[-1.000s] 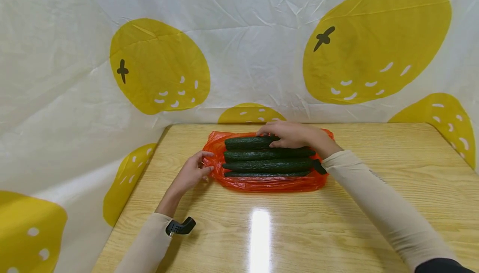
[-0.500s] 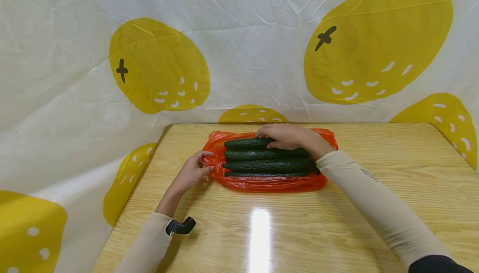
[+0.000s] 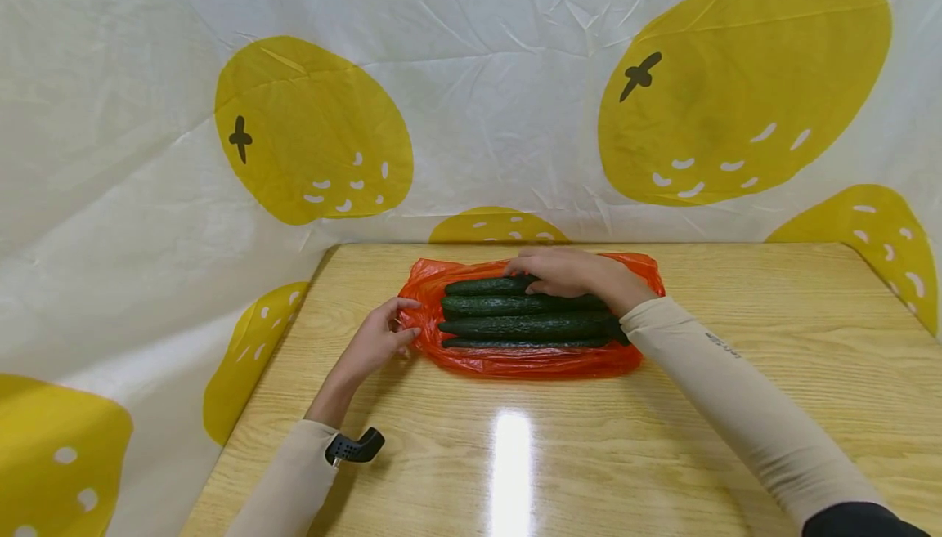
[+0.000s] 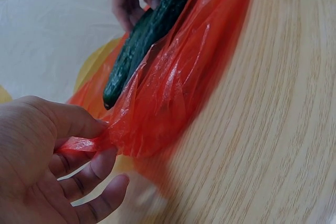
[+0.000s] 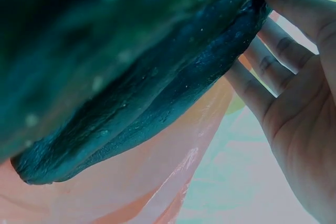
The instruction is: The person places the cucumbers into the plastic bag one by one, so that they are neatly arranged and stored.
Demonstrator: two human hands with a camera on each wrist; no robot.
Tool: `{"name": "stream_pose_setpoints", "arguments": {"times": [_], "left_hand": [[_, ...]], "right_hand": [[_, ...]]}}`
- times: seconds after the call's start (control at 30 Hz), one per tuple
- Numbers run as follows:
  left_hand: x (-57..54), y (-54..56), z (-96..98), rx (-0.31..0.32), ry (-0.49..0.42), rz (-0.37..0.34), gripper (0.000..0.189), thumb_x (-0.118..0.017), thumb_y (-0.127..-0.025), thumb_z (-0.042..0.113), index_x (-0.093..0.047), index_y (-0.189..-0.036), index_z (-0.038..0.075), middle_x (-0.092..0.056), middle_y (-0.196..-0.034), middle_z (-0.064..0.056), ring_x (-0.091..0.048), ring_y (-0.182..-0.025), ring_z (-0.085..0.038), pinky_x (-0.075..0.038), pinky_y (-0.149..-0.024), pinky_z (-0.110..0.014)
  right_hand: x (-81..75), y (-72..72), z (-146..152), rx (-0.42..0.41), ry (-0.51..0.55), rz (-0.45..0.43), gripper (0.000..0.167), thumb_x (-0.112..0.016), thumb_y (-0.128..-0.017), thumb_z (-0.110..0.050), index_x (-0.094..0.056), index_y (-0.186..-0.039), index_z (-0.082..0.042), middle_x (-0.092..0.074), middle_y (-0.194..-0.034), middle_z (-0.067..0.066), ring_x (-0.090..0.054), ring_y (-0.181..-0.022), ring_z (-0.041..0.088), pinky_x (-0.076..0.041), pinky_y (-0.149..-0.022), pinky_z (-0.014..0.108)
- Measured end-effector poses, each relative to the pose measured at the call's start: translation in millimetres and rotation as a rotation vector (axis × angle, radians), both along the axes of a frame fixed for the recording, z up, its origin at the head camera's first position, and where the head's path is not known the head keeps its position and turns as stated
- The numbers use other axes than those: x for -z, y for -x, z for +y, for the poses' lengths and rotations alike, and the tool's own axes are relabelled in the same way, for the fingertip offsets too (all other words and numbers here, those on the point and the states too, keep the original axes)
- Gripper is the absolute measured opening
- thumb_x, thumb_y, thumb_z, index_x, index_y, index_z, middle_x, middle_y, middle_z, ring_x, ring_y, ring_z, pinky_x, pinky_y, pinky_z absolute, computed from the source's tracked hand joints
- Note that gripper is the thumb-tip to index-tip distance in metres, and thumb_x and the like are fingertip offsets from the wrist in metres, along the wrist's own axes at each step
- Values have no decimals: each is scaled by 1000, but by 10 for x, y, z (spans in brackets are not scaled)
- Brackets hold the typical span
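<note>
Several long dark green cucumbers (image 3: 526, 326) lie side by side on a red plastic bag (image 3: 545, 367) on the table. My right hand (image 3: 570, 272) holds the farthest cucumber (image 3: 482, 286) from above, thumb on the near side and fingers over the far side. In the right wrist view, the thumb and fingertips of that hand (image 5: 310, 98) meet the cucumber's edge. At the bag's left end, my left hand (image 3: 375, 342) pinches the film. The left wrist view shows the gathered red plastic (image 4: 84, 144) between thumb and index finger, the other fingers loosely bent.
The wooden table (image 3: 603, 455) carries a bright light reflection near its front. A pale sheet printed with yellow fruit (image 3: 316, 132) hangs behind and along the left. A black device (image 3: 356, 445) is strapped to the left wrist.
My right hand has shifted slightly left and nearer, and the farthest cucumber has come a little closer to its neighbour. More of the bag's right corner shows. My left hand has stayed still.
</note>
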State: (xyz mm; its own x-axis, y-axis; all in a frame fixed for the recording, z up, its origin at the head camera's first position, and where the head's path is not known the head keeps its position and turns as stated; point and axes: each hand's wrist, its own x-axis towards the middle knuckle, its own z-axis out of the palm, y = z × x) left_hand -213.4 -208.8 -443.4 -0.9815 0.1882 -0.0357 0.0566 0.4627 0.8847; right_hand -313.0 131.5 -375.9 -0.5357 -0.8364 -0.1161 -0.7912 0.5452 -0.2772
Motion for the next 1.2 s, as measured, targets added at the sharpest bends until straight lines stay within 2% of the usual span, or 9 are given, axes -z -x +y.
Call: {"name": "stream_pose_setpoints", "arguments": {"times": [0.33,0.63,0.8,0.97,1.2], "left_hand": [[4,3,12,2,-8,-8,39,-67,-95,2,-58,-134,7,-51,-92,-12,-55,-70,-25,-57,-60,-38],[-3,8,20,5,-16,-14,39,-67,-96,3,-57,-134,7,-52,-95,-13,-55,-71,-26,-58,-61,-40],[-16,4,8,4,-10,-1,40,-67,-96,3,-58,-134,6,-54,-95,-14,-56,-75,-27,-58,-62,-42],[-37,-2,-17,7,2,2,40,-68,-96,4,-57,-134,7,-54,-97,-14,-57,-76,-28,-59,-62,-42],[-84,-23,-86,34,46,27,42,-67,-97,8,-56,-137,7,-58,-104,-16,-61,-79,-29,-60,-66,-45]], "right_hand": [[-9,5,118,38,-15,-41,45,-66,-99,-12,-55,-142,-4,-59,-139,16,-57,-127,34,-47,-106,51],[-49,-4,294,23,23,-5,42,-68,-98,-11,-59,-138,-4,-62,-135,14,-60,-123,33,-48,-104,51],[-106,-36,402,24,57,14,40,-69,-97,-10,-60,-134,1,-63,-133,18,-59,-123,36,-48,-104,53],[-165,-118,538,16,96,53,41,-71,-95,-8,-61,-132,3,-64,-130,19,-61,-120,36,-49,-102,53],[-251,-351,778,27,158,143,41,-74,-92,-9,-62,-130,1,-64,-127,16,-61,-117,36,-51,-99,53]]}}
